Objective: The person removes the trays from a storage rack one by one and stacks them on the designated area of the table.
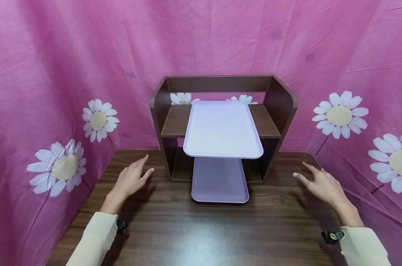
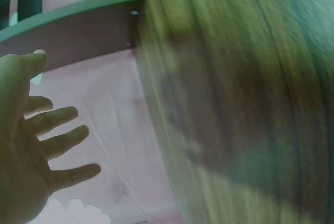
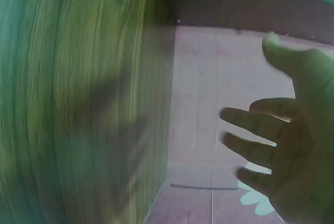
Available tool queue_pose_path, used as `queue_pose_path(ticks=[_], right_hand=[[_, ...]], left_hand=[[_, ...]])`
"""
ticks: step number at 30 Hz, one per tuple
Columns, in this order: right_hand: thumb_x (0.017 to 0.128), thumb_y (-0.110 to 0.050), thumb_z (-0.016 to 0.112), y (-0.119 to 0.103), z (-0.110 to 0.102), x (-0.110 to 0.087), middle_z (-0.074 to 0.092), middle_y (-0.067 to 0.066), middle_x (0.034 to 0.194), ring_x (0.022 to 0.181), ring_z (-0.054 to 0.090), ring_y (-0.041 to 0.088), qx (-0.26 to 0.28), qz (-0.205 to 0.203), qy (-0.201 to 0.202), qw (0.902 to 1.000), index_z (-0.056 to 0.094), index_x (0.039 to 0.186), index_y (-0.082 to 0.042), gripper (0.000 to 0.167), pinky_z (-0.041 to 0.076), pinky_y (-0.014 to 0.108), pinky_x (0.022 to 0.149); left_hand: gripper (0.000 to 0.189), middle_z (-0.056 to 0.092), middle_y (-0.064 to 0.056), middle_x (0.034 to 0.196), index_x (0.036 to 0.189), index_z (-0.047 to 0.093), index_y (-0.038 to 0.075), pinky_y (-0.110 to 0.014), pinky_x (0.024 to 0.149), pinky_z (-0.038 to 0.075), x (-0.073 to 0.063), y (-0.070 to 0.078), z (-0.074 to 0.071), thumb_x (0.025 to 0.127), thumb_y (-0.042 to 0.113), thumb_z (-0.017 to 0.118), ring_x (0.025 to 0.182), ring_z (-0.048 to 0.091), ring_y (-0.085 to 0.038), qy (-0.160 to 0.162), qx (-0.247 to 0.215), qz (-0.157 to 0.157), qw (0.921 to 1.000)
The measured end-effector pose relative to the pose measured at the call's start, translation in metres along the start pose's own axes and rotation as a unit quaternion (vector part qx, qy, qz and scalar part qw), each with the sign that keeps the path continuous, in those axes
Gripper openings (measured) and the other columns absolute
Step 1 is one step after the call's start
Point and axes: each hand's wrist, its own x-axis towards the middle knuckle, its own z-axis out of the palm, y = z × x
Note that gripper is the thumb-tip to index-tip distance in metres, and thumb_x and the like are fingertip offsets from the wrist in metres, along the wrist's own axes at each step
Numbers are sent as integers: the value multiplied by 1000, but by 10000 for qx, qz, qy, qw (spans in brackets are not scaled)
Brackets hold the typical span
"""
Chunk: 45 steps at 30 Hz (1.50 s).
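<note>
My left hand (image 1: 129,180) hovers over the left side of the table with its fingers spread and nothing held. On the opposite side my right hand (image 1: 323,184) is likewise raised, fingers apart and holding nothing. Between them stands a dark brown two-tier shelf (image 1: 217,84). A pale lilac tray (image 1: 223,129) lies on its upper board, jutting out over the front edge. Below, a second lilac tray (image 1: 220,181) sticks out from the lower level, its rear part hidden by the upper tray. Both wrist views show the open fingers (image 2: 65,143) beside the shelf's side panels.
The wood-grain table (image 1: 201,229) carries the shelf near its back edge. A pink curtain (image 1: 217,37) printed with large white daisies (image 1: 340,115) surrounds it at the back and both sides. A black band (image 1: 332,236) sits on each wrist.
</note>
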Motion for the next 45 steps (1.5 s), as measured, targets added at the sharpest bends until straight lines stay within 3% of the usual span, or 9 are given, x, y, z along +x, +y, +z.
queue_pose_path(ticks=[4,7,9,14,18,23,28,35,45], right_hand=[[104,-45,68,-14,2,-6,78,24,104,90,72,47,261,169,466,9984,72,127,-4,48,53,60,66],[104,-35,70,-24,3,-10,76,5,76,67,66,20,472,166,760,9958,78,106,-6,30,47,40,57],[105,-32,69,-32,3,-13,73,-2,69,59,62,11,666,208,794,9944,77,99,-7,27,44,31,55],[109,-22,62,-54,4,-19,78,6,74,55,70,9,1726,317,502,9832,74,100,-1,25,56,23,54],[110,-11,58,-72,5,-21,80,15,82,56,72,11,2541,466,229,9658,71,106,7,23,63,32,54],[110,-8,55,-89,11,-26,80,13,82,59,73,15,3207,824,-246,9433,66,116,15,27,65,38,58],[111,-11,53,-106,17,-30,78,9,79,60,72,16,3472,1098,-609,9294,63,121,15,30,62,35,55],[109,-7,53,-129,29,-34,76,9,79,61,71,16,3758,1232,-816,9149,61,122,15,27,61,34,55],[105,-2,55,-159,49,-38,77,13,80,60,71,19,3933,1099,-841,9089,63,112,11,17,60,33,52]], left_hand=[[56,62,-25,148,155,52,4,-66,99,56,-1,9,-3,111,38,57,128,65,-46,162,-112,-9,9998],[49,67,-23,143,149,59,4,-64,88,60,0,17,-6,110,33,58,115,71,-44,271,-234,-25,9994],[45,69,-21,140,145,63,4,-62,83,61,1,22,-8,109,30,60,108,74,-43,376,-295,-26,9989],[33,77,-16,123,131,71,5,-60,74,61,3,30,-11,106,24,63,92,76,-40,714,-462,-73,9963],[22,80,-11,104,119,74,7,-54,68,58,6,38,-12,104,20,64,78,71,-29,996,-746,-139,9921],[12,79,-8,90,107,74,8,-50,63,56,6,48,-17,102,16,66,71,68,-23,1403,-908,-166,9858],[9,77,-7,84,101,73,9,-45,63,54,7,57,-21,101,14,66,68,66,-21,1611,-1180,-177,9797],[4,73,-9,79,97,73,3,-27,62,50,8,68,-23,96,4,69,68,64,-20,1919,-1814,-83,9645],[6,74,-8,79,96,73,5,-17,59,45,15,84,-36,97,4,68,69,66,-18,2069,-2557,-355,9437]])
